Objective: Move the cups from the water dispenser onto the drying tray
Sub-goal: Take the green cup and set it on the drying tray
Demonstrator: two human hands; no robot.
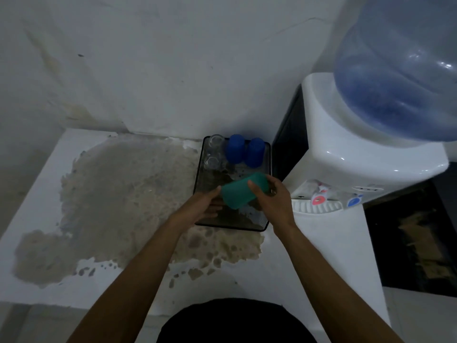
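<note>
Two blue plastic cups (pixel 244 149) and clear glasses (pixel 214 152) already stand inverted on the black mesh drying tray (pixel 257 225), while the right hand (pixel 274 198) grips a tilted green plastic cup (pixel 241 191) above it, the open left hand (pixel 205 206) steadying its base; the white water dispenser (pixel 358 149) shows no further cups.

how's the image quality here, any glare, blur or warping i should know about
Head view: dim, flat light with a bluish cast; wide-angle warping bends the water bottle and dispenser; small glare spots on both; the clear glasses on the tray are hard to make out; the green cup and both hands look slightly soft.
</note>
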